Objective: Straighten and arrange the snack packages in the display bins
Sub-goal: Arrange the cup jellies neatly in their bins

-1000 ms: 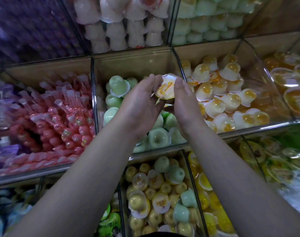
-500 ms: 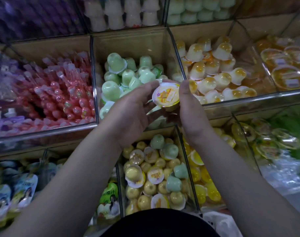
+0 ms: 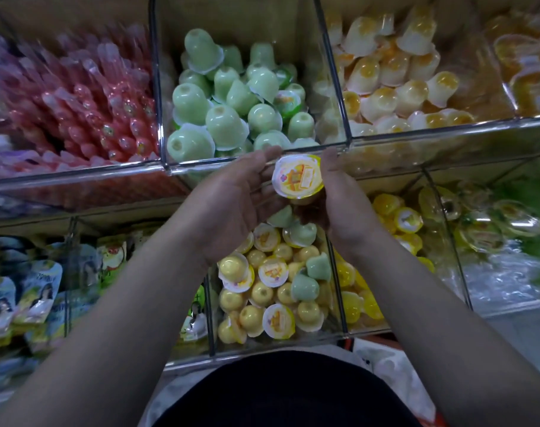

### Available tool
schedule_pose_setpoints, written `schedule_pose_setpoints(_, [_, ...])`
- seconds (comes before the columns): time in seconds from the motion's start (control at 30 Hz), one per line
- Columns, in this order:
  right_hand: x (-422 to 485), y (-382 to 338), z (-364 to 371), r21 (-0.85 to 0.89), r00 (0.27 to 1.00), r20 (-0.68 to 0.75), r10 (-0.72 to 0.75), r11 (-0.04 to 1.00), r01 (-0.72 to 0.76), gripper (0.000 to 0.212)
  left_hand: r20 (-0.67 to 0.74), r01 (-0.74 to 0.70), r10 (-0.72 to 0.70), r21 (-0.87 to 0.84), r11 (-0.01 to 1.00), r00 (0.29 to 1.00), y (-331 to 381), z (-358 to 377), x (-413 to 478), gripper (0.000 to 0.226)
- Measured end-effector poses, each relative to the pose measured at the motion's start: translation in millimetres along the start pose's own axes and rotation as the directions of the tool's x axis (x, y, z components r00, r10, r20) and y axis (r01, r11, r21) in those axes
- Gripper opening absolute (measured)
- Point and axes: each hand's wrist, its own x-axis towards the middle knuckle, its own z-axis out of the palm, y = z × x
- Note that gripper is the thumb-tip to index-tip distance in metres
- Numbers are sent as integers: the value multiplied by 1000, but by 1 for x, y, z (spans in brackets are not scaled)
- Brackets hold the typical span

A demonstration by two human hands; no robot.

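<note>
A yellow jelly cup with a printed foil lid facing me is held between both hands, just in front of the upper bins' front edge. My left hand grips its left side with fingers reaching past the lid. My right hand holds its right side, thumb up along the rim. Behind the hands is the clear bin of green jelly cups. Directly below them, the lower bin holds yellow cups with a few green cups mixed in. Whether the hands hold more cups underneath is hidden.
Red-pink tube snacks fill the upper left bin, white-and-orange cups the upper right one. Printed pouches lie lower left. Bright yellow cups and clear cups sit lower right. Clear dividers separate the bins.
Both hands have drawn the yellow cup back out of the green-cup bin and down to above the lower bin. The lid has turned to face me.
</note>
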Motion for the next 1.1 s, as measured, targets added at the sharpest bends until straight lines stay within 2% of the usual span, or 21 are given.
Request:
schedule_pose_setpoints(0.23, [-7, 27, 1, -45, 997, 13, 79, 996, -79, 58, -48, 34, -33, 37, 999, 998, -27, -19, -2, 37])
schedule_pose_setpoints(0.37, [-15, 38, 3, 27, 981, -17, 192, 981, -192, 48, -90, 99, -90, 93, 991, 992, -43, -28, 2, 34])
schedule_pose_setpoints(0.43, [-14, 51, 2, -2, 967, 17, 255, 967, -255, 55, -106, 140, -128, 124, 982, 986, -52, -30, 4, 30])
schedule_pose_setpoints(0.57, [-11, 74, 3, -85, 918, -42, 394, 914, -397, 62, -134, 242, -221, 159, 957, 966, -70, -40, 11, 25])
schedule_pose_setpoints(0.73, [-10, 96, 7, -190, 858, -31, 513, 839, -509, 71, -160, 329, -301, 194, 924, 940, -103, -55, 22, 24])
schedule_pose_setpoints(0.97, [-10, 134, 12, -289, 886, 25, 462, 852, -436, 37, -161, 404, -386, 94, 910, 908, -154, -74, 34, 28])
schedule_pose_setpoints(1.1, [-8, 149, 14, -427, 926, -18, 377, 834, -348, 46, -167, 492, -495, -63, 869, 853, -170, -77, 39, 30])
